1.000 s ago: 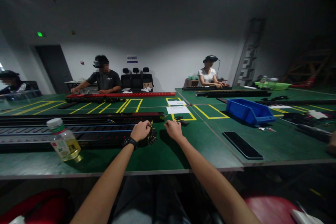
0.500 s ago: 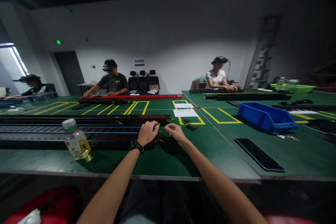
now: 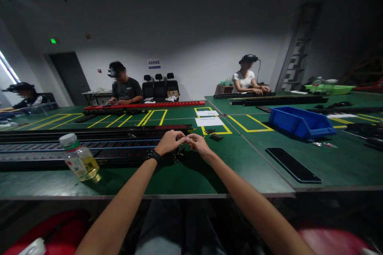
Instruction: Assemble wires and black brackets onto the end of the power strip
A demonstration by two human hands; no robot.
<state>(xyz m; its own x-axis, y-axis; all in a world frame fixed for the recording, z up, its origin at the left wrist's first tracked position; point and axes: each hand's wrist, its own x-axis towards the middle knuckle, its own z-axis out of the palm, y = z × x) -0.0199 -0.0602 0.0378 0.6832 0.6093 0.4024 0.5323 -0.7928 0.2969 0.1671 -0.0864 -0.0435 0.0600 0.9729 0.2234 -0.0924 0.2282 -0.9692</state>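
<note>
My left hand point(image 3: 170, 142) and my right hand point(image 3: 198, 143) meet fingertip to fingertip, both closed in a pinch. Whatever lies between the fingers is too small to make out. Just below and behind them is the right end of a long black rail assembly point(image 3: 119, 152), with blue strips and red dots along it. Small dark fittings or wires point(image 3: 179, 154) stick out at that end, partly covered by my left hand. Small black pieces point(image 3: 216, 137) lie on the table beyond my right hand.
A bottle point(image 3: 79, 159) of yellow liquid stands front left on the green table point(image 3: 251, 167). To the right are a phone point(image 3: 293, 165) and a blue bin point(image 3: 302, 122). White papers point(image 3: 208, 122) lie ahead. Co-workers sit across at a red rail point(image 3: 149, 105) and black rails point(image 3: 278, 100).
My right hand has moved left, so its fingertips now meet those of my left hand. The view has shifted slightly. A co-worker across at the left has drawn an outstretched arm in.
</note>
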